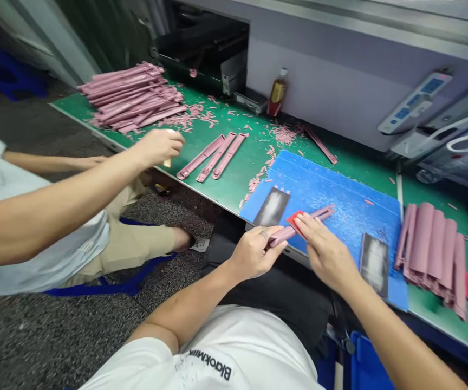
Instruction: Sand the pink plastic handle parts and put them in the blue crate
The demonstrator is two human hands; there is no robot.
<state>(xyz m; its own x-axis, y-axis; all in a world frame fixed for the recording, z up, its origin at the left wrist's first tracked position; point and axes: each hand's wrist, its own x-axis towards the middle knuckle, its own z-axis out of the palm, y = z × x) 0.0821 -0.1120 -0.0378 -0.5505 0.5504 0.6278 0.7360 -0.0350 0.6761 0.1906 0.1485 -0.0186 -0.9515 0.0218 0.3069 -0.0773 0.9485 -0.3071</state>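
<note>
My left hand [255, 253] is closed round the near end of a long pink plastic strip [314, 215], which lies slanted over the blue cutting mat [339, 195]. My right hand [326, 252] presses a small red tool [293, 219] against the strip, fingers curled on it. Both hands are at the mat's front edge, close to my body.
A co-worker's hand [158, 146] at the left holds a small pale object over the green table [238, 179]. Three pink strips [213, 156] lie mid-table, a big pile [132, 97] at the far left, a stack [433, 249] at the right. Pink shavings, a bottle [277, 93] and machines stand behind.
</note>
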